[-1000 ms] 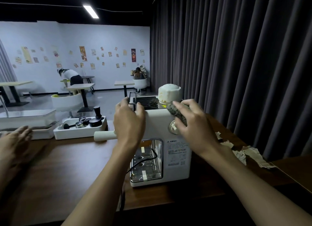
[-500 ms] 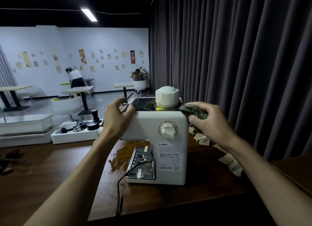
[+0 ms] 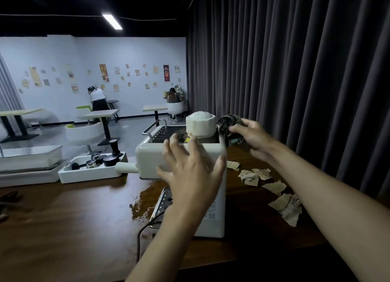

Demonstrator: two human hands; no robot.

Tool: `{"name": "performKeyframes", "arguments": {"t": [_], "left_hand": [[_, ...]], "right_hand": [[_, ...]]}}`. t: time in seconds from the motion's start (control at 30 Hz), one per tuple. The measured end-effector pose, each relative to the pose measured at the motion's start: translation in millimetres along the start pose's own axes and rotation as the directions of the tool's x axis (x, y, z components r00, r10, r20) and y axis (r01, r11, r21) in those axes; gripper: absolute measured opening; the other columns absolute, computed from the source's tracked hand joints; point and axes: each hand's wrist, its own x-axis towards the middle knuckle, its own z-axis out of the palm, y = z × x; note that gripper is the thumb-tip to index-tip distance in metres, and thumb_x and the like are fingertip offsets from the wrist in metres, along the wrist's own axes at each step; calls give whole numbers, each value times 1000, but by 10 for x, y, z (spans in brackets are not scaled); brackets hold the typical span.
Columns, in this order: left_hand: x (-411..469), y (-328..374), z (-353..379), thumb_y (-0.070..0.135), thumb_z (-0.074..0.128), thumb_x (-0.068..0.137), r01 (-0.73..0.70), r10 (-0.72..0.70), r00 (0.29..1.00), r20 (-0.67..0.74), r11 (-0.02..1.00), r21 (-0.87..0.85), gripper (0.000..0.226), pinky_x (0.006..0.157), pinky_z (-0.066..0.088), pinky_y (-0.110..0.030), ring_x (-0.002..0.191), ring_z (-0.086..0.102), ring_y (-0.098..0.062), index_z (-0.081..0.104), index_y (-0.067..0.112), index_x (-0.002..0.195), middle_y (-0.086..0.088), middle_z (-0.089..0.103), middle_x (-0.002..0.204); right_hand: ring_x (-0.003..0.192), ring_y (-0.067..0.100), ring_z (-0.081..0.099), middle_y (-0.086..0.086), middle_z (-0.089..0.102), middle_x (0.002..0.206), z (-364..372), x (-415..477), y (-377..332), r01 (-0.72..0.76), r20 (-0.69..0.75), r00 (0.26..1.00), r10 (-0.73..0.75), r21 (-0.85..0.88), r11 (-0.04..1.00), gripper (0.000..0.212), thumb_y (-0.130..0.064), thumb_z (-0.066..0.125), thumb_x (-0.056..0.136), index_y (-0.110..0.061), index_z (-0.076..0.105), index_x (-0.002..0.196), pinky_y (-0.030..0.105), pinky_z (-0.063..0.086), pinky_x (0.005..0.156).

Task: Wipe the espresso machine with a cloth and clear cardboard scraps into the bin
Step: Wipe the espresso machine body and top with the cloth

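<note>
- Two bare hands work at the machine: the right hand (image 3: 252,137) clenches a dark patterned crumpled cloth (image 3: 229,125) at the top right rear corner of the white boxy espresso machine (image 3: 183,157).
- Spread wide and gripping nothing, the left hand (image 3: 190,172) lies across the machine's front face, fingers (image 3: 175,143) reaching its top edge.
- Printed writing on the machine's side label is too small to read.
- On top stand a white domed cap (image 3: 200,123) and a metal grille (image 3: 166,132).
- Torn tan cardboard scraps (image 3: 272,189) lie on the dark wooden table (image 3: 63,218), right of the machine, well apart from both hands.
- Brown spilled grounds (image 3: 145,199) lie left of the base; a white tray of dark coffee tools (image 3: 95,167) stands further left.
</note>
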Motion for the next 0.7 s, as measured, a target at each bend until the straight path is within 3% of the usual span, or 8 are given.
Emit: {"name": "performKeyframes", "arguments": {"t": [0.13,0.3,0.47,0.53,0.6,0.7], "left_hand": [[-46,10,133,67,57,80,-11,11,1000,-27,1000,-29,72,105,18,-77,150,-11,-28,38,22,133,-11,9,160],[0,-46,134,76,49,69,-27,22,999,-47,995,-94,78,103,17,-80,150,-5,-28,43,20,124,-10,20,156],[81,-230,-63,74,45,78,-75,59,995,-77,972,-222,65,112,25,-63,145,18,-30,50,18,111,-6,37,141],[109,-361,-154,74,49,82,-71,70,997,-14,954,-292,57,114,29,-54,142,25,-28,52,25,112,3,29,144],[59,-424,-204,79,47,80,-46,50,999,14,976,-212,55,116,28,-51,143,22,-27,52,38,117,8,17,148],[-18,-339,-206,78,50,78,14,-15,1000,0,985,-172,59,113,32,-48,137,27,-30,50,45,126,-2,22,141]], "right_hand": [[103,37,60,28,62,119,-5,165,-7,-87,69,994,83,46,995,37,-6,61,91,-3,56,127,56,42,99],[102,33,59,22,63,116,-24,213,1,-136,162,979,125,56,989,36,-8,62,90,-9,55,126,46,47,87],[80,21,63,15,66,103,-126,83,49,-50,168,985,48,9,999,27,-6,61,89,-12,62,116,26,51,52],[81,21,65,14,68,103,-191,15,93,-4,141,990,7,-23,1000,31,-6,63,88,-12,61,118,27,53,52],[84,22,67,14,69,102,-201,-46,118,19,130,991,-16,-22,1000,28,-6,65,87,-13,63,114,30,56,57],[86,22,66,15,69,101,-135,-102,95,59,92,994,-57,-20,998,21,-4,64,87,-13,65,106,30,57,62]]}}
